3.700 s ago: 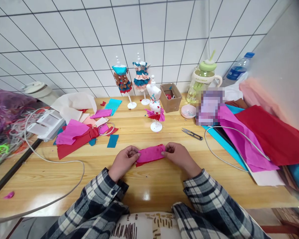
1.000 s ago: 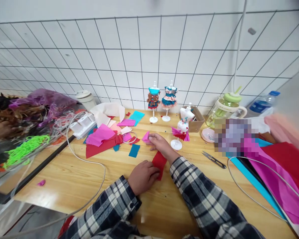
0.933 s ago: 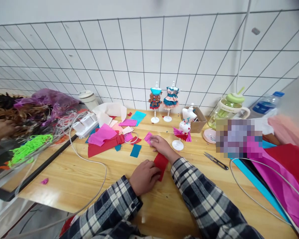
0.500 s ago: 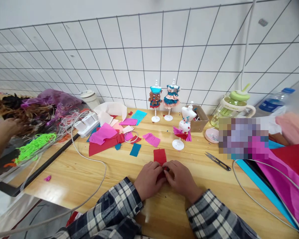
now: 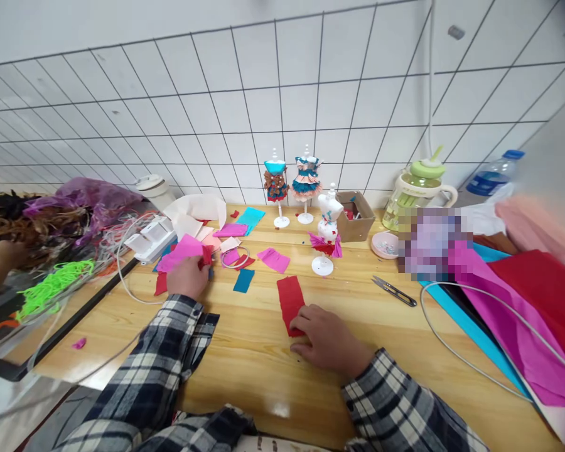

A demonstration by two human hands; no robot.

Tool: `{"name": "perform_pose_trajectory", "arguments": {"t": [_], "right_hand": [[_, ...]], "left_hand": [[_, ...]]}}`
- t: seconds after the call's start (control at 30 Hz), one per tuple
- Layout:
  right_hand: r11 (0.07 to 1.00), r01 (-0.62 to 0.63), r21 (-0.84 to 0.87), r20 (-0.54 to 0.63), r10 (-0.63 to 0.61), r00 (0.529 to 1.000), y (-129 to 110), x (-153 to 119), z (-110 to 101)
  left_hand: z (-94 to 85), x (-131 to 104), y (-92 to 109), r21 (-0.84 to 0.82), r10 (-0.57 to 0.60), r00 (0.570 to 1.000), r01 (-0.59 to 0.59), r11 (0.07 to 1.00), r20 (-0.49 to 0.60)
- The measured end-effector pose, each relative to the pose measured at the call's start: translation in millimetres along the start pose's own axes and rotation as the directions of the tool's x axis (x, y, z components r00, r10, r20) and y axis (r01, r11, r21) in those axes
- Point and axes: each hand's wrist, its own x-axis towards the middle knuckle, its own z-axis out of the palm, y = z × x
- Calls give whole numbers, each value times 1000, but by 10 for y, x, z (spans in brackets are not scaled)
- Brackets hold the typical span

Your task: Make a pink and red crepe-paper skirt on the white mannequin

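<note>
Resting on the red strip (image 5: 290, 297), the right hand's (image 5: 332, 339) parted fingers could skew it by dragging; the left hand's (image 5: 187, 278) grip is unclear.

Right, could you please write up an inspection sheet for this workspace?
Surface: glossy pale wooden table; no spill seen.
Job's things: flat red rectangular cloth strip; pile of magenta and red cloth pieces.
Clutter: black-handled metal thread snips, bright green cords, small open brown cardboard box, three small white dress forms.
Hands: right hand touches the strip's near end; left hand is at the pile, grip unclear.
Cables: pale cable left, passing behind the left sleeve; another pale cable loops right, partly over magenta cloth.
Surroundings: white tiled wall; another person's hand at far left.
</note>
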Motion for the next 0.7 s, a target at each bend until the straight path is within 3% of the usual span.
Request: {"name": "perform_pose_trajectory", "arguments": {"t": [0.17, 0.23, 0.37, 0.4, 0.47, 0.5, 0.57, 0.63, 0.7], "right_hand": [[999, -37, -19, -36, 36, 999, 26, 1, 14], [999, -35, -24, -38, 34, 999, 33, 11, 20], [999, -39, -25, -39, 38, 999, 26, 12, 20], [999, -38, -22, -46, 37, 998, 22, 1, 17], [999, -35, -15, -75, 34, 997, 16, -33, 15], [999, -35, -15, -93, 33, 995, 15, -54, 19], [999, -45, -28, -126, 41, 991, 24, -94, 42], [997, -64, -49, -145, 56, 988, 45, -120, 77], [995, -73, -61, -157, 63, 986, 72, -130, 111]], "left_hand": [[-131, -88, 325, -31, 46, 979, -53, 998, -198], [-74, -74, 503, -83, 152, 968, -172, 982, -200], [99, -78, 788, -157, 352, 934, -357, 921, -57], [113, -115, 838, -179, 369, 926, -377, 909, -73], [93, -260, 928, -234, 372, 903, -417, 878, -215], [69, -369, 973, -282, 389, 879, -461, 841, -277], [28, -646, 1075, -390, 530, 787, -617, 684, -315], [26, -946, 1198, -476, 690, 692, -690, 546, -212], [56, -1189, 1322, -544, 745, 664, -648, 534, -60]]}}
